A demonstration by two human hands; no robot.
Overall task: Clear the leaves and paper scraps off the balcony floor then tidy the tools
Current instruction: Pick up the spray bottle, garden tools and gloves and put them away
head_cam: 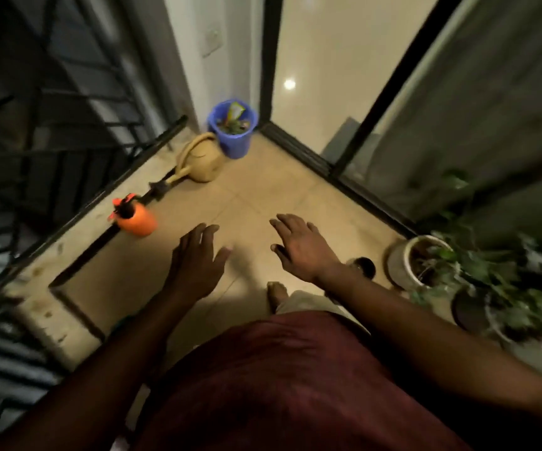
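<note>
Both hands hover over the tan tiled balcony floor [250, 193], palms down and fingers spread, holding nothing. My left hand [196, 260] is left of centre, my right hand [299, 245] a little to its right. A blue bucket [235, 138] with leaves and paper scraps inside stands in the far corner. Beside it sits a beige watering can [202, 159], its spout pointing left along the ledge. An orange spray bottle [134, 216] stands by the railing, left of my left hand. I see no leaves or scraps on the visible tiles.
A black metal railing [77, 141] and raised ledge run along the left. A sliding glass door track [328, 167] borders the right. Potted plants [426, 262] crowd the right side, with a small dark pot [364, 266] near my right wrist. My bare foot [276, 292] is below my hands.
</note>
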